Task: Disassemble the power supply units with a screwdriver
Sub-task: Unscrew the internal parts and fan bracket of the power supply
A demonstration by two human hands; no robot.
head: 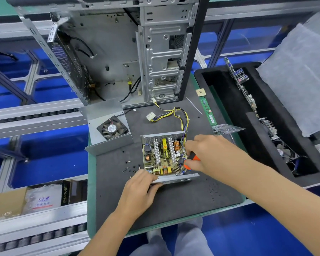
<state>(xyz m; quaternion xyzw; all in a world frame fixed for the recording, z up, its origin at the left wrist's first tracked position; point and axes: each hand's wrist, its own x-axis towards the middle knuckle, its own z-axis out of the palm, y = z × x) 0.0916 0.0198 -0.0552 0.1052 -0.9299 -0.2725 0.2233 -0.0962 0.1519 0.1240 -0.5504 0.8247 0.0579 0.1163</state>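
- Orange screwdriver is gripped in the right hand.
- Left hand grips the power supply, which sits between both hands.
- Tip could slip and scratch the board.

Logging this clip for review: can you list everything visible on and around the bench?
Open metal power supply unit: one, silver, mat centre.
Removed cover with black fan: one, grey, left of unit.
Loose black screws: several, mat, left of unit.
Empty computer case: one, silver-black, behind the mat.
Green memory stick: one, mat's right edge.
Black foam tray: one, right, holding boards.
Orange-handled screwdriver: one, in right hand.
Left hand: grips unit's near edge.
Right hand: grips screwdriver.
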